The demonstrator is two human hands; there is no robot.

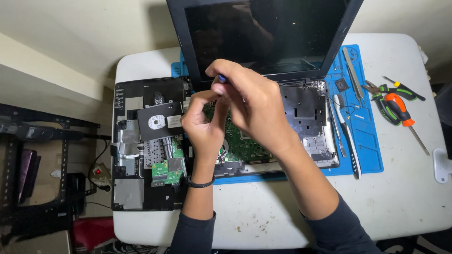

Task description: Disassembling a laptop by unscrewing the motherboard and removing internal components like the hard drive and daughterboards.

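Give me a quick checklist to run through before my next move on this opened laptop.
1. Screwdriver grip: right hand wraps the blue-tipped screwdriver, left hand steadies it lower down. Ok.
2. Tip seated on a screw: hidden behind the hands. Cannot tell.
3. Screen propped upright, away from the hands. Ok.
4. Removed bottom cover lies flat to the left, its far edge overhanging the table. Not ok.
5. Spare tools: tweezers on the blue mat, pliers and orange screwdriver beside it. Ok.
6. Loose screws: none clearly visible. Cannot tell.
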